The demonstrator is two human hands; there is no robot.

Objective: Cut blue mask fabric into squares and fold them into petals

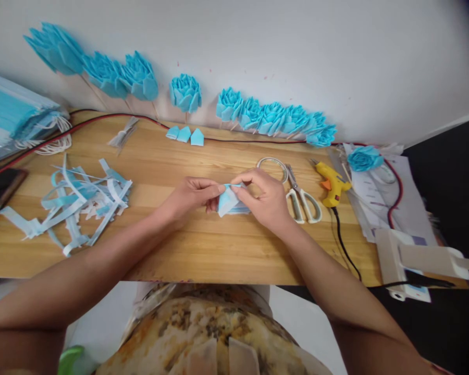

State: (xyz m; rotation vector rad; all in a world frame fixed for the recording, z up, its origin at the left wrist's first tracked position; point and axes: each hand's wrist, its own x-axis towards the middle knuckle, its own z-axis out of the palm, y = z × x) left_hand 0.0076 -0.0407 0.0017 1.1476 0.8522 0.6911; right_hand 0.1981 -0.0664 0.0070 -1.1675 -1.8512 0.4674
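Figure: folding at the bench. We see the left hand [191, 195] and the right hand [268, 200] meet over the middle of the wooden table [203, 245], both pinching one small blue fabric piece [229, 200] between thumb and fingertips; it is held just above the board, with part of it hidden behind the right fingers. We judge the piece light, soft and limp — it should crease easily and slip if gripped loosely, so the folded edges and corners are the places to hold. Just right of the hands lie white-handled scissors [303, 200], a tape ring [275, 165] and a yellow glue gun [332, 185]. To the left sits a heap of cut strips [74, 203]; three folded petals [185, 135] rest near the wall, where finished blue flowers [273, 117] stand in a row — well apart from the hands.
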